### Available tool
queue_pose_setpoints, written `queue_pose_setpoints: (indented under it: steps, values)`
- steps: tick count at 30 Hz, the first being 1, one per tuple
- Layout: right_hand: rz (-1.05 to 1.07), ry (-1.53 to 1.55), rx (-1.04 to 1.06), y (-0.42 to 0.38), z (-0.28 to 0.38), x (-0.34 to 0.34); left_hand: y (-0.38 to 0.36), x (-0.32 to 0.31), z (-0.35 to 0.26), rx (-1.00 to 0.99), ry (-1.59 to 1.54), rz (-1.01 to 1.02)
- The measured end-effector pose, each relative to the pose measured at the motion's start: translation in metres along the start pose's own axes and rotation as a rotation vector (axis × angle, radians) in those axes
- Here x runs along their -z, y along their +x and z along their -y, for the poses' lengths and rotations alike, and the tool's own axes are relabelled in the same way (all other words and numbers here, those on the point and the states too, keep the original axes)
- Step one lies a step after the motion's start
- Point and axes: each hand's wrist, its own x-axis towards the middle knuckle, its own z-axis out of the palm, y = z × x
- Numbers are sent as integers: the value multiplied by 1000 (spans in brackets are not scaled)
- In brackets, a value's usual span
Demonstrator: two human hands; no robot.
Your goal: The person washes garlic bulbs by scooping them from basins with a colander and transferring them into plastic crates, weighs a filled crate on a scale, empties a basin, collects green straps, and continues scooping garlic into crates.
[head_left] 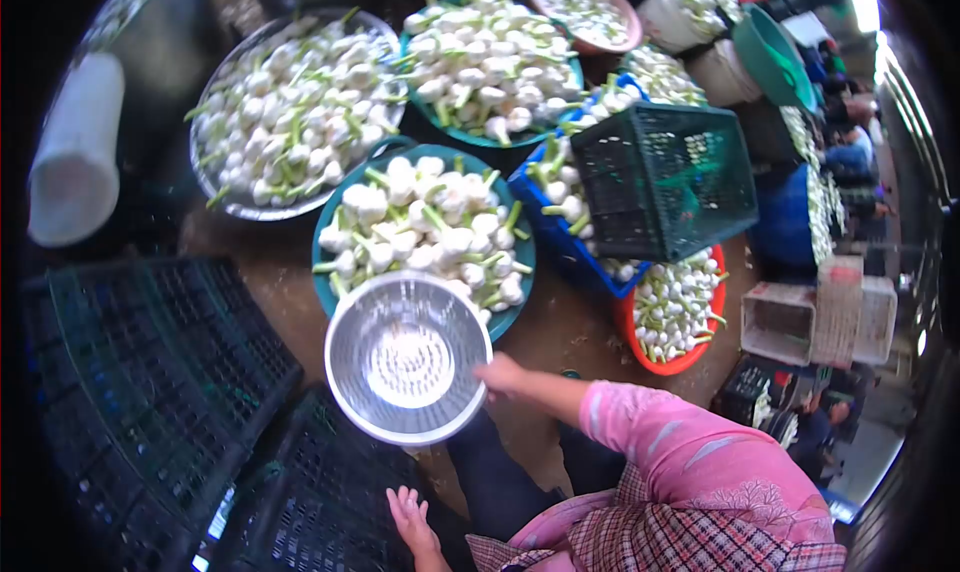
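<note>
My right hand [502, 376] grips the right rim of a metal colander [350, 357], fingers closed on its edge. The colander tilts so that its shiny inside and perforated bottom face me, and nothing lies in it. Behind it, partly hidden, a teal basin [325, 262] holds a heap of garlic bulbs [425, 217] with short green stems. Low in the view, my left hand [408, 517] is apart from the colander, its fingers spread and holding nothing. It is nearest to the dark plastic crates on the left.
Dark crates [160, 342] stand at left, below a white cylindrical container [75, 157]. Garlic also fills a metal basin [215, 197], another teal basin [425, 112] and an orange basin [635, 337]. A dark green crate [620, 182] rests on a blue crate [555, 227]. Several people are at far right.
</note>
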Motion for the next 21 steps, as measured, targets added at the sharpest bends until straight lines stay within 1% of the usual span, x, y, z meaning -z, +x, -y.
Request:
queue_pose_setpoints:
  steps: [1, 3, 4, 5, 6, 7, 9, 10, 11, 12, 13, 15, 17, 18, 19, 20, 21]
  values:
    - [29, 16, -18, -32, -19, 13, -4, -19, -8, -7, 25, 39]
    - [109, -21, -41, -86, -53, 44, -20, -48, -14, 56, -151, 277]
    - [111, -35, -23, -103, -74, 60, -25, -53, 2, 142, 40, 189]
    - [104, -41, -5, -115, -96, 78, -39, -67, 13, 120, -12, 281]
    - [166, -85, -39, -123, -118, 105, -57, -82, 23, 139, 22, 327]
    - [138, -22, -26, -134, -141, 125, -74, -92, 34, 154, 63, 368]
    - [-351, -413, 343, -158, -174, 169, -109, -118, 69, 108, 136, 380]
    - [-643, -530, 571, -176, -188, 190, -131, -136, 87, -43, 181, 408]
    - [-951, -651, 800, -197, -189, 222, -158, -162, 101, -78, 197, 423]
    - [-936, -743, 997, -209, -202, 255, -192, -186, 108, -68, 278, 451]
    - [-850, -732, 1134, -206, -224, 277, -222, -203, 117, -56, 370, 481]
    - [-567, -666, 1114, -239, -239, 328, -282, -240, 146, 5, 555, 531]
    - [-931, -622, 876, -267, -267, 379, -346, -282, 181, -26, 548, 636]
    - [-950, -619, 882, -294, -277, 409, -370, -303, 192, 22, 576, 725]
    - [-973, -612, 876, -320, -288, 425, -397, -321, 202, 82, 606, 809]
    - [-959, -654, 839, -343, -301, 437, -429, -346, 203, 14, 681, 902]
    - [-939, -692, 805, -363, -311, 450, -454, -366, 206, 5, 685, 985]
